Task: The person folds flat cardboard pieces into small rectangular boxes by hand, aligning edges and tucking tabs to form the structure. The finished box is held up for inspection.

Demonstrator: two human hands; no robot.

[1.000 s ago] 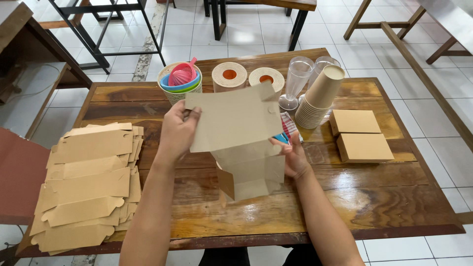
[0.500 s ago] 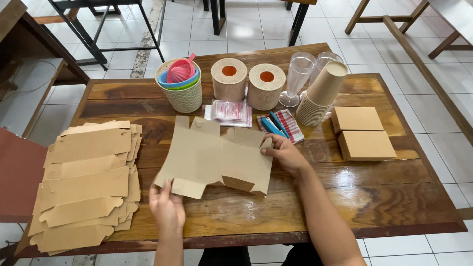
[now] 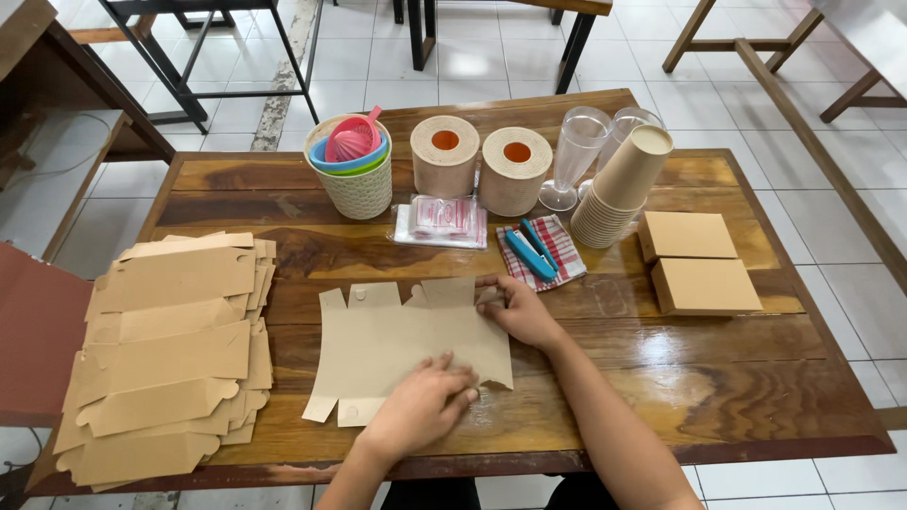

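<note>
Pressing flat on the cardboard blank [image 3: 406, 345], left hand [image 3: 420, 406] spread; right hand [image 3: 515, 312] fingers curled on its edge.

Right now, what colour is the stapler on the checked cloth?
Blue; the stapler shows best in the head view.

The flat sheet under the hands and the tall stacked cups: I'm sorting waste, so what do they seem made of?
The sheet looks like brown kraft card: matte, thin, die-cut tabs, lying flat under both hands. The cups look like the same brown paper, matte with rolled rims; whether they have an inner coating cannot be seen.
</note>
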